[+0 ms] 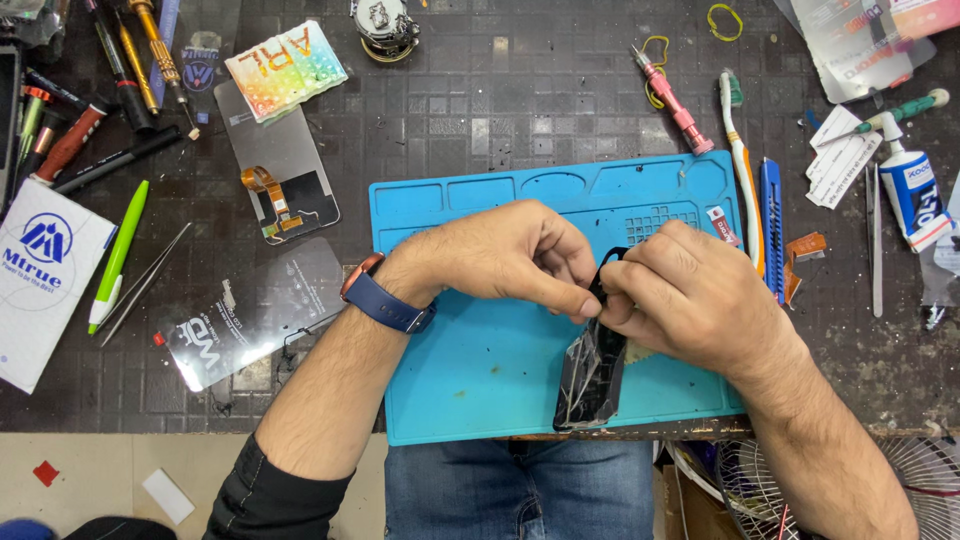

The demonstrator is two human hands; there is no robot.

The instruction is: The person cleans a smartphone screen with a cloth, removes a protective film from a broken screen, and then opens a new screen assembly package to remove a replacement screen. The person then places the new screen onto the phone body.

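Two hands meet over the near half of a blue silicone repair mat (470, 380), both pinched on a black cracked phone screen (592, 378) that stands tilted with its lower edge on the mat near the front edge of the worktop (480, 110). The left hand (510, 255), with a blue-strapped watch (385, 297) on its wrist, grips the screen's top edge with thumb and forefinger; the right hand (690, 300) is closed on the same top edge, touching the left. Left of the mat lie a clear protective film (255, 310), tweezers (145, 283) and a green pen (118, 255). Right of the mat rest a toothbrush (742, 165) and a blue utility knife (771, 225). Farther back sit a display panel with an orange flex cable (285, 170) and a pink screwdriver (672, 98).
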